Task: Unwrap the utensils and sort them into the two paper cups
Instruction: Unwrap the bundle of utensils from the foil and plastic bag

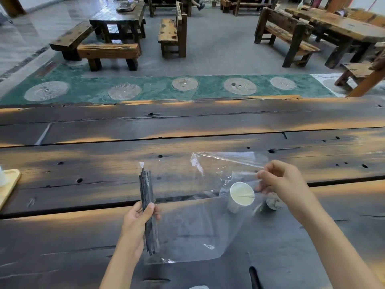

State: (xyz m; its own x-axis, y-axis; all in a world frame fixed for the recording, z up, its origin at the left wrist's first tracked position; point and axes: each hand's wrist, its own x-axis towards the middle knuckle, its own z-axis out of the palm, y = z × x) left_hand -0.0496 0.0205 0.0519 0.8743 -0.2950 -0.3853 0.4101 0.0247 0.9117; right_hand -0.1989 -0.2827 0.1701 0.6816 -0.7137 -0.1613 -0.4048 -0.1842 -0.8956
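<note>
My left hand (139,217) grips a bundle of dark utensils (146,197), held upright above the table. A clear plastic wrap (198,215) spreads from the bundle to the right. My right hand (279,180) pinches the wrap's upper right edge and holds it stretched out. Through the wrap I see a white paper cup (239,197) standing on the table. Right of it, partly behind my right wrist, sits a second cup-like object (273,202), blurred by the plastic.
The dark plank table (187,126) stretches left and right. A light wooden tray (8,186) lies at the left edge. A black utensil (254,276) lies near the front edge. Benches and tables stand on the floor beyond.
</note>
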